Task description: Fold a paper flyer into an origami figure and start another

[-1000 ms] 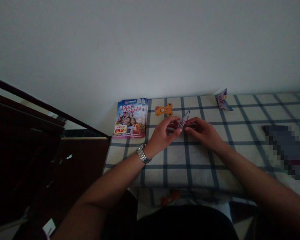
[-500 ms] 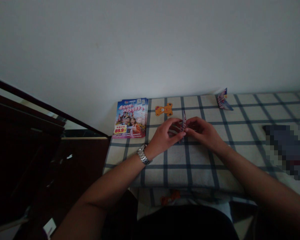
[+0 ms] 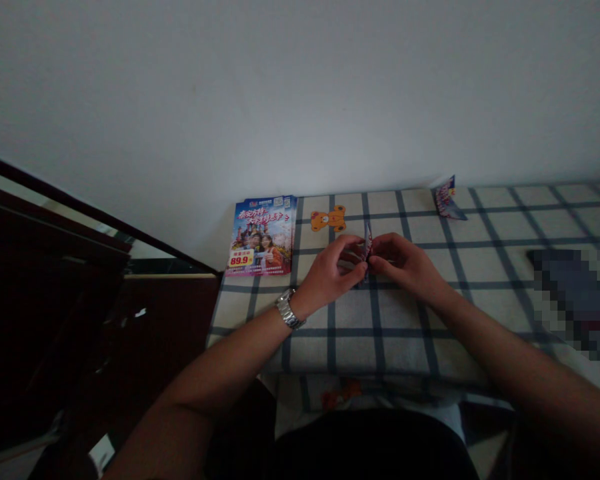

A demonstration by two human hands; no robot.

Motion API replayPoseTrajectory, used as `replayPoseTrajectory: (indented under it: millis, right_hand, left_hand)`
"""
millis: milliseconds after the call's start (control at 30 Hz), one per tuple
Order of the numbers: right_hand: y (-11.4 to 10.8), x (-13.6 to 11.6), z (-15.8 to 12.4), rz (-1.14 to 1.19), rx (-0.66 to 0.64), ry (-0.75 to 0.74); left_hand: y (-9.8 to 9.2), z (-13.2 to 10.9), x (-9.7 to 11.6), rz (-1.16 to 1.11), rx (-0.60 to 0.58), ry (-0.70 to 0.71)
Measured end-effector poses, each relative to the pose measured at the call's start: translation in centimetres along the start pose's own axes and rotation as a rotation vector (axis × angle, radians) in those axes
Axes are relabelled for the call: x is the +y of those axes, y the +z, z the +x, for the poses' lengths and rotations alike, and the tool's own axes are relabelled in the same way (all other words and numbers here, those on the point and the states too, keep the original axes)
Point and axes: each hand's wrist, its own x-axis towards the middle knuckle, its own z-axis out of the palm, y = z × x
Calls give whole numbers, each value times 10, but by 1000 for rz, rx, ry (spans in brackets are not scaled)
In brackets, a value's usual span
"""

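Pale plain wall [image 3: 300,100] behind a worktop [image 3: 355,353] covered in cream fabric with blue-grey checks

At the left end I see a flat stack of glossy blue-and-pink printed leaflets [image 3: 260,237]. Next come a silver metal-link wristwatch [image 3: 290,310] and a flat orange bear figure [image 3: 329,219], just beyond the left hand [image 3: 331,268]. That hand's grip is nearly closed, its thumb and fingers pinching a small folded piece of printed paper [image 3: 368,241], which stands on edge at the middle of the worktop. I judge it very light, springy at its creases, slightly slippery and easily crumpled; I'd hold it lightly by its folded edges. From the other side, the right hand [image 3: 404,261] has its grip pinched in on the same paper. Farther right, near the wall, stands a second folded printed paper [image 3: 448,200]; then a dark, pixelated object [image 3: 580,300] I can't identify.
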Motion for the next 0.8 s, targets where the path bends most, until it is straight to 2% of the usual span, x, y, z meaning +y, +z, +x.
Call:
replayPoseTrajectory:
  millis: [533,800]
  right_hand:
    - [0,1,-2,-63,12,-11]
    - [1,0,-1,-1,-25,5]
  left_hand:
    - [0,0,-1,-34,30,-16]
    - [1,0,-5,-36,13,-8]
